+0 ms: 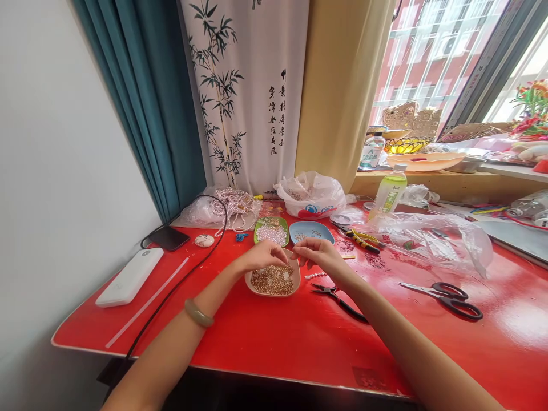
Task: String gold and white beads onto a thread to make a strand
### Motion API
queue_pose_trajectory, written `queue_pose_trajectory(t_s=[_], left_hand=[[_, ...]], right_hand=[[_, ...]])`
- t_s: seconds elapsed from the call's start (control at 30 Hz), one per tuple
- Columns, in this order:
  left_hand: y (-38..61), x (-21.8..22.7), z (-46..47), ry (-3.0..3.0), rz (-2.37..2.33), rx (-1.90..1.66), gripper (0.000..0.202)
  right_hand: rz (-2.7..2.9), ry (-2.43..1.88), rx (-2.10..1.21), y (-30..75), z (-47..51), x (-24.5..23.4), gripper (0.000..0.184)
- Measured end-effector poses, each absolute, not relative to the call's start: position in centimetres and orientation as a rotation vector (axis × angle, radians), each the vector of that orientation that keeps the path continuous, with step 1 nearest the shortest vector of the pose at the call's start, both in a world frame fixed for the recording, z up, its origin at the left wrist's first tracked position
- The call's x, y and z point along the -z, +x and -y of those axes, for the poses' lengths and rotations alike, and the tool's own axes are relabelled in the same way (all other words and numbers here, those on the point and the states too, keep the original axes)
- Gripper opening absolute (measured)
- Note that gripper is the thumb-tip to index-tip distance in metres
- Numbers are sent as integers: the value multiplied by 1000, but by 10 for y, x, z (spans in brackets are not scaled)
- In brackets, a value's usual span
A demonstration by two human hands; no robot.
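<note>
My left hand (264,255) hovers over a pale dish (294,283) full of small golden beads, its fingers curled in a pinch. My right hand (319,252) is just to the right of it, fingers pinched too, above the dish's far right rim. What either pinch holds is too small to make out. A short string of white pearls (315,275) lies on the red table (278,337) beside the dish. Black pliers (338,297) lie under my right forearm. A jade bangle (198,313) sits on my left wrist.
Behind the dish stand a green dish (271,230) of pale beads and a blue dish (311,232). Yellow-handled pliers (362,238), scissors (449,297), plastic bags, a bottle (389,196), pearl strands (233,206), a phone (168,237) and a white power bank (129,276) with a cable lie around.
</note>
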State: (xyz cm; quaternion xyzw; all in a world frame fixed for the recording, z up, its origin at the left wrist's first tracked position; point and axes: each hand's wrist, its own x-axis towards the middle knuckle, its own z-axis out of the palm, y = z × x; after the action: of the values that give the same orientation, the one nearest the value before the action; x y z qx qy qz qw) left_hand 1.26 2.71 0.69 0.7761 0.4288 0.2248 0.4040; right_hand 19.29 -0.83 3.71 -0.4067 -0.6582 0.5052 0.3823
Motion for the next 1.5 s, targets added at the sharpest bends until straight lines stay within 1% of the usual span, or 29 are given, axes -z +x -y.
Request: queue_pose_trajectory(t_s=[0.1, 0.2, 0.37, 0.53, 0.63, 0.77, 1.03, 1.3, 1.5], left_hand=[[9, -4, -30, 2145, -1337, -581, 16], [3, -4, -37, 2167, -1551, -637, 16], [-14, 1, -51, 2216, -1726, -778, 25], [-28, 8, -55, 2392, -1861, -644, 35], [-32, 10, -54, 2474, -1859, -561, 39], [-31, 11, -54, 2562, -1834, -546, 42], [-32, 8, -54, 2506, -1787, -537, 30], [-39, 3, -59, 2492, -1775, -484, 25], [-45, 1, -63, 2440, -1692, -533, 21]], right_hand=[[1651, -1028, -1293, 193, 7, -36, 20], [1615, -1020, -1283, 195, 4, -34, 20], [1568, -997, -1263, 197, 2, -33, 18], [1564, -1020, -1267, 196, 3, -34, 18], [1577, -1027, -1268, 195, 3, -35, 18], [1592, -1047, -1256, 195, 5, -36, 18], [1594, -1049, -1261, 194, 5, -37, 18], [1593, -1057, -1258, 194, 6, -38, 19], [1598, -1079, -1254, 194, 6, -38, 20]])
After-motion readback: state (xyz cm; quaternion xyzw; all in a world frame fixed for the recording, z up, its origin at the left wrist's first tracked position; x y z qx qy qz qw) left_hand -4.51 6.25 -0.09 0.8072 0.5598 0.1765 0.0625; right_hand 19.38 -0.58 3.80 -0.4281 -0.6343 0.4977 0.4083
